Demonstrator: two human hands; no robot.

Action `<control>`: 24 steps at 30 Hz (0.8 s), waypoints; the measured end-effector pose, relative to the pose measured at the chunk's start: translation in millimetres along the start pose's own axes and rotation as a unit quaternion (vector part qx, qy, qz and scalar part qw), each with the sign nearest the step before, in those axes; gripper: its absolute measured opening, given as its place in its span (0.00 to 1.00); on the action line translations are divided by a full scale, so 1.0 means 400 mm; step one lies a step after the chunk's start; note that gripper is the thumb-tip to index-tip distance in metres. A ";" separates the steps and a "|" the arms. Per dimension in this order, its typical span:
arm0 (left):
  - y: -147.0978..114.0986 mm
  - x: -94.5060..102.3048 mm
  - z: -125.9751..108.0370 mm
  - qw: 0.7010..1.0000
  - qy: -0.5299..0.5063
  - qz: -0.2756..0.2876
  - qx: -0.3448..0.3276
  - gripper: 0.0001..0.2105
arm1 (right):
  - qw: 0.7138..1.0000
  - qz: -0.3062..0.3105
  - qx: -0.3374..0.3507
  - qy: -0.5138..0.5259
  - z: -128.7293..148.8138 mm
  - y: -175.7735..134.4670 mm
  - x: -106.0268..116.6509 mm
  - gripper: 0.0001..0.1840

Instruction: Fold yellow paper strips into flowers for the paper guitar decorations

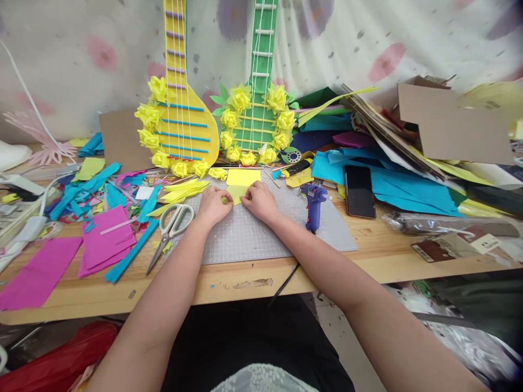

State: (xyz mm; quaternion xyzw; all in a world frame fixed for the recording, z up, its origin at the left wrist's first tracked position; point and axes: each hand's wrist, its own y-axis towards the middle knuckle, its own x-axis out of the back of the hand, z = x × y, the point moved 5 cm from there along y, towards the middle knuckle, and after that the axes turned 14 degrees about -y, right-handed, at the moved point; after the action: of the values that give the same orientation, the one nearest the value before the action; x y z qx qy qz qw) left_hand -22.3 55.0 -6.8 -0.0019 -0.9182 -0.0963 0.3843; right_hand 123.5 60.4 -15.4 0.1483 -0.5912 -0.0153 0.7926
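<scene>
Head camera gives me a flowered curtain (122,32) across the back and, below it, a wooden table (229,294) with a grey gridded mat (245,239) lying in front of the person. Behind the mat I see a yellow lute-shaped model (192,120) and, beside it, a green model (261,111), both upright and trimmed with yellow paper flowers (277,98). Turquoise paper (412,188) spreads over the right side, and magenta sheets (108,237) lie on the left. Over the mat are the left hand (212,207) and the right hand (261,202), close together, each with thumb and forefinger clamped on a near edge of the same yellow paper piece (237,191). Open-bladed scissors (171,226) rest just left of the left forearm, a dark-screened phone (359,191) lies well to the right, and a blue glue gun (314,206) stands on the mat near the right forearm. The yellow paper piece itself is thin, plain and pale lemon, on the far part of the mat; the fingertips hide its sides from me, and a brighter yellow sheet (243,177) lies just beyond. Print on the brown-and-white card packaging (453,246) is too small for me to read.
</scene>
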 end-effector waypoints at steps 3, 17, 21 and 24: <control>0.000 -0.002 -0.001 1.000 0.013 -0.003 -0.004 0.04 | 1.000 -0.005 0.001 -0.010 0.000 -0.001 -0.002 0.09; 0.001 -0.012 -0.007 0.999 0.007 -0.024 -0.034 0.04 | 0.999 0.004 0.003 -0.042 0.013 -0.008 0.005 0.07; 0.003 -0.019 -0.008 0.999 0.006 -0.011 -0.037 0.05 | 0.997 -0.008 0.007 -0.073 0.017 -0.009 0.008 0.09; 0.003 -0.023 -0.010 1.000 0.013 -0.011 -0.025 0.05 | 0.996 -0.013 0.010 -0.090 0.017 -0.008 0.004 0.10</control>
State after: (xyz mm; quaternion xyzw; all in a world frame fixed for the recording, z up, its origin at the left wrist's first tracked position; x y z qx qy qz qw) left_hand -12.9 55.9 -10.2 0.0000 -0.9104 -0.1232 0.3949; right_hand 118.1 55.5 -12.9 0.1620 -0.6584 -0.0335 0.7343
